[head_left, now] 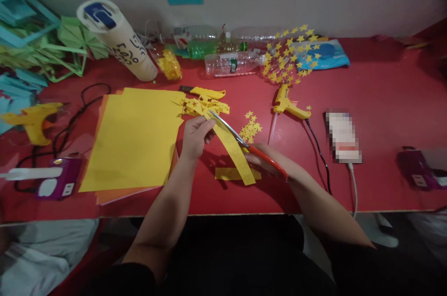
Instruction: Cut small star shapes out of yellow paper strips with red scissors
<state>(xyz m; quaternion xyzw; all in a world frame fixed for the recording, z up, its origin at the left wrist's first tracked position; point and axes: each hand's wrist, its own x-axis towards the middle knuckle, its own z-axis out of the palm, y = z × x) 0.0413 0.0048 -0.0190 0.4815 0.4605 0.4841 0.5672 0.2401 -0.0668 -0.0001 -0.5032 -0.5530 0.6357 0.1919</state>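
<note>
Left hand (195, 138) pinches strip (233, 144) near its far end; long axis slants from that pinch rightward, toward the wearer. Right hand (276, 154) grips scissors (257, 152), blades pointing forward-left to the pinch. Loose stars (250, 129) lie just right of the blades.

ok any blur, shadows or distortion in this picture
Head view: dim light; shadows on the red table beneath the held yellow strip; pixelation over the cabled device; white tumbler leaning outward, likely lens distortion; scissors sharper than the right-edge purple box.
</note>
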